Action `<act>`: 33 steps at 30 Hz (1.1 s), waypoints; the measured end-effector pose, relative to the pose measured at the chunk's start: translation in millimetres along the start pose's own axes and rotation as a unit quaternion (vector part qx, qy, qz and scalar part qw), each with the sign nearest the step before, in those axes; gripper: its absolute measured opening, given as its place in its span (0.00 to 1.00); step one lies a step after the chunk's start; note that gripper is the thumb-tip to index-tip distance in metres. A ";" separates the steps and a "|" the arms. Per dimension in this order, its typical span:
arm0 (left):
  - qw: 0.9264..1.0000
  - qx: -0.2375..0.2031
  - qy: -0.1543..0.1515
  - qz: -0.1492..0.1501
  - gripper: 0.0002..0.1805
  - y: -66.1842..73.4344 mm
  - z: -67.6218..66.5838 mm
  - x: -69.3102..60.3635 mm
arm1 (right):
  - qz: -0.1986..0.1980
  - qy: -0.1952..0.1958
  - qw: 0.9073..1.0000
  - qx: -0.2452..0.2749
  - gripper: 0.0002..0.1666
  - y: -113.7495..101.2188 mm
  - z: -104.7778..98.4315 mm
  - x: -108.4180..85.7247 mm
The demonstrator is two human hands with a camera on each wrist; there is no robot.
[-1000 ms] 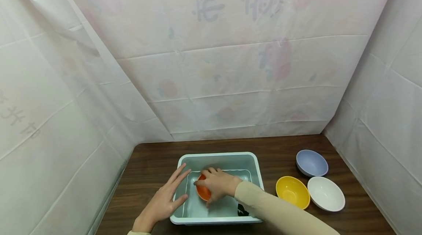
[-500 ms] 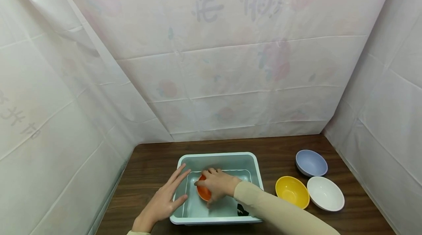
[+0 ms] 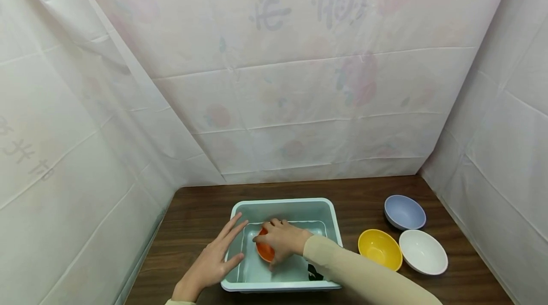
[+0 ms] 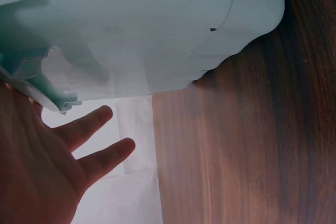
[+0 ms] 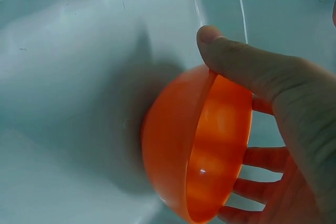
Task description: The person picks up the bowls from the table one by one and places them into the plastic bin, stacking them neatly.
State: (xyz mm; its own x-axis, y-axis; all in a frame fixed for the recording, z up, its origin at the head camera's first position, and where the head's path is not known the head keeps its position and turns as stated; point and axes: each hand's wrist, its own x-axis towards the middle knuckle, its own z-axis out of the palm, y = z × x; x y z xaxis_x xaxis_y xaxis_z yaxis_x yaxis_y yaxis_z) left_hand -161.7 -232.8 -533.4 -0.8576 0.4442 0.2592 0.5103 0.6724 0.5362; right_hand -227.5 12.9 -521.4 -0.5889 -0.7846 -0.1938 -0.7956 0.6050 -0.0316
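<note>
Head view: almost nothing shifts over the last second. The right hand (image 3: pixel 286 240) stays over the orange bowl (image 3: pixel 264 250) inside the pale blue-green plastic basin (image 3: pixel 282 287), and the bowl shows no clear movement along the floor there. The left hand (image 3: pixel 214 257) likewise holds its place at the basin's left side, fingers straight and spread, gripping nothing. On the dark wood-grain table (image 3: pixel 192 219) to the right, the yellow bowl (image 3: pixel 379 250), white bowl (image 3: pixel 423 251) and blue bowl (image 3: pixel 404 211) sit as they did. I judge this a steady hold, the orange bowl being the only one in the basin.

Left wrist view: the left hand lies beside the basin's edge, two fingers extended and apart; whether it touches the rim I cannot tell.

Right wrist view: the grasp is clear. The thumb (image 5: pixel 239 60) lies over the orange bowl's rim while the fingers (image 5: pixel 266 159) meet its far side, so the hand is partly closed around it. The bowl's mouth faces the palm; whether its base rests fully on the basin floor is uncertain.
</note>
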 end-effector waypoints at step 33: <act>1.000 0.023 0.011 0.003 0.38 2.6 1.0 0.4 | 0.016 -0.006 1.000 -0.020 0.52 -2.0 -8.2 -1.6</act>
State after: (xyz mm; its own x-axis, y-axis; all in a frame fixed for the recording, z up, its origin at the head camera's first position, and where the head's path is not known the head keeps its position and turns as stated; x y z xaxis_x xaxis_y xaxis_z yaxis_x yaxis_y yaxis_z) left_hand -160.6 -230.4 -532.7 -0.8551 0.4361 0.2806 0.5181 0.6960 0.4971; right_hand -226.1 11.8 -513.0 -0.6128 -0.7630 -0.2058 -0.7813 0.6240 0.0133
